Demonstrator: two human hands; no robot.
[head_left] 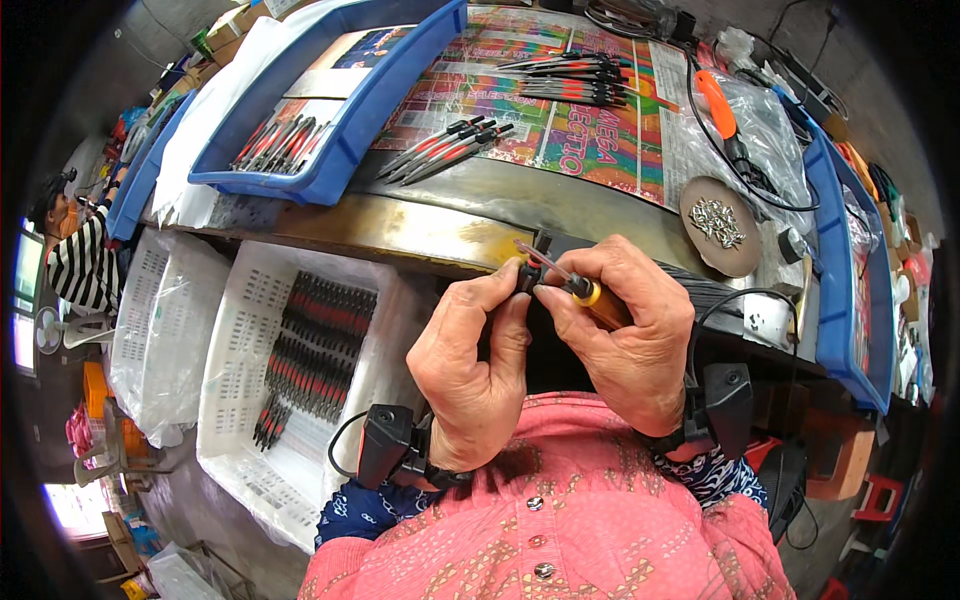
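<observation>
My left hand (465, 350) pinches a red-and-black pen-like piece (529, 272) between thumb and fingertips, at the front edge of the bench. Much of this piece is hidden by the fingers. In my right hand (635, 335) is a screwdriver-like tool with an amber handle (603, 303). Its thin metal shaft (548, 261) points up and left, passing close over the piece; whether they touch, I cannot tell. Both hands are close together, thumbs nearly meeting. Beyond them, several similar red, black and grey pieces (445, 150) lie on the metal bench top (480, 190).
At far left stands a blue tray (330, 185) with more pieces. Another bundle (575, 78) lies on printed sheets. A brown dish (700, 245) of small silvery parts and an orange-handled tool (716, 103) are right, before a blue bin (835, 290). A lined white crate (225, 400) sits lower left.
</observation>
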